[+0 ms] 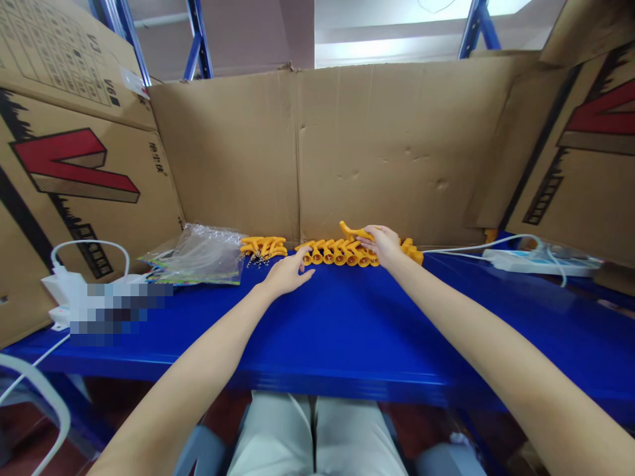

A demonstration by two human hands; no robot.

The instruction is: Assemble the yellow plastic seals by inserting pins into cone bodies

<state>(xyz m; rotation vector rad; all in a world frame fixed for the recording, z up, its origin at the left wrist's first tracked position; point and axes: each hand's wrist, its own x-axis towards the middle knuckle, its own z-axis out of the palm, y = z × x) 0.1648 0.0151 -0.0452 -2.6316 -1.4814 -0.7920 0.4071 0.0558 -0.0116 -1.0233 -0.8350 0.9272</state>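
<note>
My right hand [385, 244] grips a curved, branched orange-yellow plastic piece [350, 230] and lifts it above a row of similar pieces. The row of orange-yellow plastic pieces [340, 258] lies along the back of the blue table, round cup-like ends facing me. Low over the table at the row's left end, my left hand [288, 274] has its thumb and fingers apart and nothing visible in it. Farther left is a small heap of orange-yellow pieces [265, 244], with small dark, shiny parts [258, 260] in front of it, too small to identify.
Clear plastic bags [203, 256] lie left of the heap. White chargers and cables [69, 291] stand at the far left, and a white power strip [540, 261] lies at the right. Cardboard walls [387, 152] enclose the blue table [337, 337] behind and at both sides.
</note>
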